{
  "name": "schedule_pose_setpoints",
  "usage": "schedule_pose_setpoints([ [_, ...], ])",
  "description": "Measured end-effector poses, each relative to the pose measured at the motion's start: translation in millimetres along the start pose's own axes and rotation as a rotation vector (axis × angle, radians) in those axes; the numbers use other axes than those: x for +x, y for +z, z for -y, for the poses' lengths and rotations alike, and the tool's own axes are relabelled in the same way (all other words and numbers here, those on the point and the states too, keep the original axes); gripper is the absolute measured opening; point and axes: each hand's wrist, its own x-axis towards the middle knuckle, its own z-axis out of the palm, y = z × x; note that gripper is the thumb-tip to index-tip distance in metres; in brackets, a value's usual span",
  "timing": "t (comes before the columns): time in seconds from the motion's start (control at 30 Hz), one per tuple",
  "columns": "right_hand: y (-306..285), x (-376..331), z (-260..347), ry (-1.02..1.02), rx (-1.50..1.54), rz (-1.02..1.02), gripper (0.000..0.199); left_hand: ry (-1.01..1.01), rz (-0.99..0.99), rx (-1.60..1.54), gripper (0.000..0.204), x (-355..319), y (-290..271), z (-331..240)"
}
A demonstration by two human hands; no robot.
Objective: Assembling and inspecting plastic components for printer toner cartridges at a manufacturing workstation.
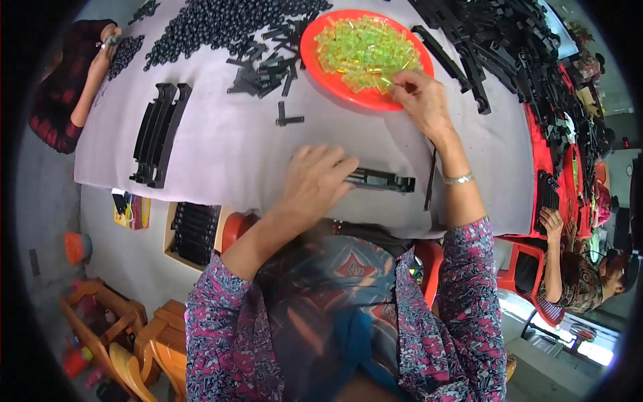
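My left hand [316, 177] is closed round one end of a long black plastic housing [388, 180] with an open slot, low over the near part of the table. The end under my fingers is hidden. My right hand [425, 104] reaches to the near right rim of a red plate [345, 95]. Its thumb and fingertips pinch a small clear yellow-green tube [386, 81]. More such yellow-green tubes [365, 50] are heaped on the plate.
Black round beads [201, 30] and flat black pieces [268, 74] lie at the far left. Several black housings [161, 134] stand in a row on the left. A black rod [431, 179] lies beside my right forearm. Black parts [482, 40] pile up far right. Other people sit on both sides.
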Motion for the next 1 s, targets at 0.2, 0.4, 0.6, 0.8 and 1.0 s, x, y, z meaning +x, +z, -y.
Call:
schedule_pose_setpoints([
  [0.2,-21,-81,42,0.044,0.336,0.166,0.016,0.001,-0.021,0.037,0.037,4,-18,0],
  [0.4,-22,-116,73,-0.019,0.208,0.245,0.019,-0.045,0.032,-0.065,0.034,1,-20,2],
  [0.6,-12,-124,85,-0.055,0.036,0.2,0.016,-0.043,0.045,-0.089,0.036,-1,-17,-1],
  [0.8,2,-126,87,-0.069,0.041,0.141,0.014,-0.052,0.058,-0.133,0.029,-2,-17,-1],
  [1.0,13,-131,87,0.007,0.082,0.029,0.012,-0.083,0.036,-0.268,0.033,-1,-20,-1],
])
